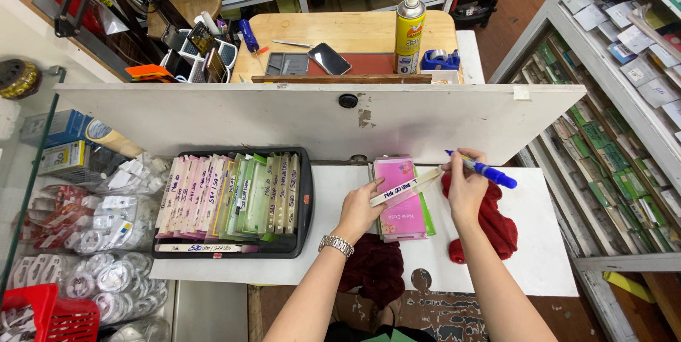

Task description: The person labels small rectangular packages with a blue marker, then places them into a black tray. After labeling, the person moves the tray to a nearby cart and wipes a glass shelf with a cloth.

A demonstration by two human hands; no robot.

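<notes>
My left hand (360,208) pinches the near end of a narrow pale strip with handwriting on it (406,187), held over a pink packet (399,203) on a small stack. My right hand (464,184) grips a blue marker (489,170) and also touches the far end of the strip. A metal watch sits on my left wrist. The stack lies on a white table (539,243).
A black tray (303,207) of upright pink and green packets sits left of the stack. A red cloth (496,225) lies at right. A white board (284,118) stands behind, with a spray can (409,33) and phone (329,58) beyond. Shelves of packets flank both sides.
</notes>
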